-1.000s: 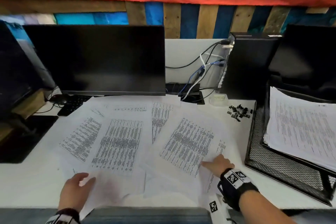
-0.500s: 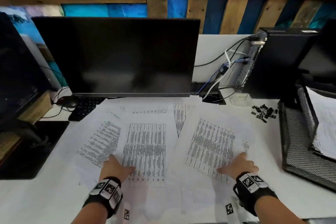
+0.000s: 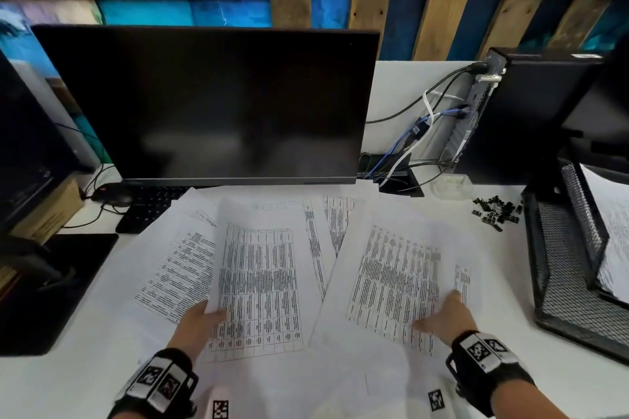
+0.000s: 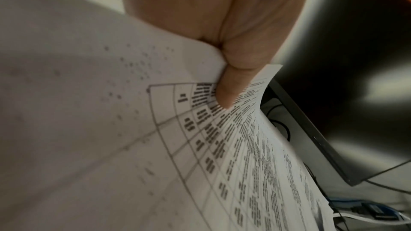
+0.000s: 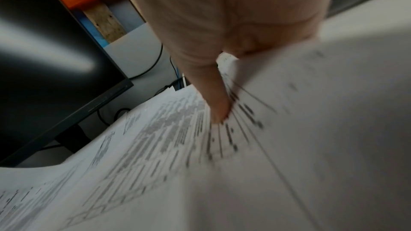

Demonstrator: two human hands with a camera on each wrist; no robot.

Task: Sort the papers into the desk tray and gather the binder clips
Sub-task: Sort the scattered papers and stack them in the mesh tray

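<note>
Several printed sheets (image 3: 177, 269) lie fanned over the white desk. My left hand (image 3: 204, 316) pinches the left edge of the middle sheet (image 3: 262, 269), which curls up. In the left wrist view its thumb (image 4: 229, 90) lies on top of that sheet (image 4: 222, 164). My right hand (image 3: 442, 316) holds the right-hand sheet (image 3: 391, 275), with its thumb (image 5: 213, 97) on the print (image 5: 155, 138) and the paper hiding the other fingers. A heap of small black binder clips (image 3: 495, 211) lies at the back right. Next to them stands the black mesh desk tray (image 3: 561, 265), holding a paper stack (image 3: 616, 248).
A dark monitor (image 3: 218, 105) stands behind the sheets, with a keyboard (image 3: 146, 207) and mouse (image 3: 109, 194) under its left side. A black computer case (image 3: 531, 119) and cables (image 3: 415, 133) fill the back right. A small clear box (image 3: 451, 184) sits by the clips.
My left hand came forward from the desk's near edge and took hold of the middle sheet, lifting its left edge. The right hand stayed on the right-hand sheet. The view swung left.
</note>
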